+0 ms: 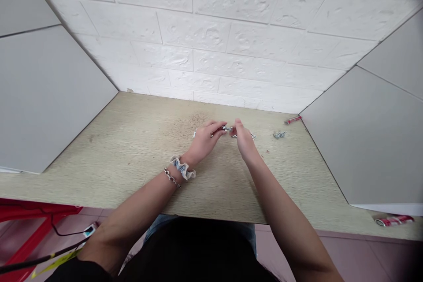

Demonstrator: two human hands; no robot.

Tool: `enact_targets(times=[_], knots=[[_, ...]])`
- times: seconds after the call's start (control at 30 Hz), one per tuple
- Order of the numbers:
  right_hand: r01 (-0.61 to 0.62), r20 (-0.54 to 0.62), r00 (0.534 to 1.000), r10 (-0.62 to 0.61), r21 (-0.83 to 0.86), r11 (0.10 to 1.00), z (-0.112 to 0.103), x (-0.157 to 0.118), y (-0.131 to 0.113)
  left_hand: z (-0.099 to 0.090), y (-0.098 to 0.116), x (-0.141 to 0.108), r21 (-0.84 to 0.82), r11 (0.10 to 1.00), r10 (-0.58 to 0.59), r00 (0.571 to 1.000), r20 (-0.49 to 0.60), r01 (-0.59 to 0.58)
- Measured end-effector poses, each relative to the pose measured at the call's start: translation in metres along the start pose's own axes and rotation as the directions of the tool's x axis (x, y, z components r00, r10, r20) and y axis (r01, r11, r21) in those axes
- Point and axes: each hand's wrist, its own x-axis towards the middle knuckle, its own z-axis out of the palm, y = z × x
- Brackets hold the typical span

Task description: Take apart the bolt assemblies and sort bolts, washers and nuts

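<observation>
Chain links [253, 135] on the desk [125, 141], small hardware [279, 135] to their right (tube [292, 120] farther right), wall [198, 39] behind

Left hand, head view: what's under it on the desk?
A metal chain end shows past the left hand on the wood-grain desk; what lies directly beneath the palm is hidden.

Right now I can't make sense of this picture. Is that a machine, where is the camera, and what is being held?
There is no machine here: these are a person's own two bare hands, seen from a camera worn on their head, looking forward and down. The left hand, with a fabric scrunchie and a chain bracelet at the wrist, and the right hand pinch a small silver metal piece between them; it is too small to identify exactly. On the pale wood-grain table lie more small metal bits and a little red item, before a white brick-pattern wall.
</observation>
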Motion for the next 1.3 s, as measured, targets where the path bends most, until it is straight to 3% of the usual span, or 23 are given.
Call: enact_targets(times=[0.1, 0.2, 0.33, 0.47, 0.63, 0.77, 0.9, 1.03, 1.17, 1.3], knots=[[-0.024, 0.141, 0.99, 0.028, -0.027, 0.999, 0.0006, -0.002, -0.0015, -0.0004, 0.0, -0.0003, 0.023, 0.999, 0.034, 0.999, 0.0, -0.034], [-0.032, 0.201, 0.979, 0.022, 0.05, 0.998, 0.0016, -0.0027, -0.0014, -0.0009, 0.0004, -0.0005, 0.03, 0.999, 0.04, 0.999, 0.003, -0.04], [-0.035, 0.217, 0.976, -0.011, 0.206, 0.978, 0.0029, -0.0024, -0.0015, -0.0031, 0.002, 0.0009, 0.033, 0.999, -0.01, 1.0, 0.013, 0.009], [0.047, 0.208, 0.973, -0.097, 0.232, 0.972, 0.0027, -0.0037, -0.0051, -0.0068, 0.0015, 0.0044, 0.028, 0.997, -0.076, 0.997, 0.018, 0.076], [0.09, 0.184, 0.972, -0.145, 0.277, 0.957, 0.0029, -0.0059, -0.0088, -0.0082, -0.0013, 0.008, -0.15, 0.951, -0.259, 0.961, 0.096, 0.271], [0.023, 0.211, 0.972, -0.104, 0.354, 0.935, 0.0023, -0.0063, -0.01, -0.0067, -0.0016, 0.008, -0.249, 0.91, -0.298, 0.94, 0.165, 0.332], [-0.127, 0.245, 0.968, 0.047, 0.324, 0.937, 0.0012, -0.0035, -0.0069, -0.0061, -0.001, 0.0064, -0.207, 0.935, -0.268, 0.956, 0.118, 0.288], [-0.269, 0.363, 0.915, 0.173, 0.233, 0.935, 0.0022, -0.0024, -0.0022, -0.0058, 0.0013, 0.0036, -0.083, 0.99, -0.106, 0.988, 0.112, 0.116], [-0.332, 0.391, 0.896, 0.211, 0.274, 0.903, 0.0034, -0.0061, -0.0033, -0.0049, 0.0024, 0.0011, -0.015, 0.997, 0.083, 0.988, 0.127, -0.082], [-0.336, 0.396, 0.9, 0.183, 0.362, 0.869, 0.0021, -0.006, -0.0032, -0.0056, 0.0017, 0.0013, 0.022, 0.998, 0.062, 0.991, 0.115, -0.065]])
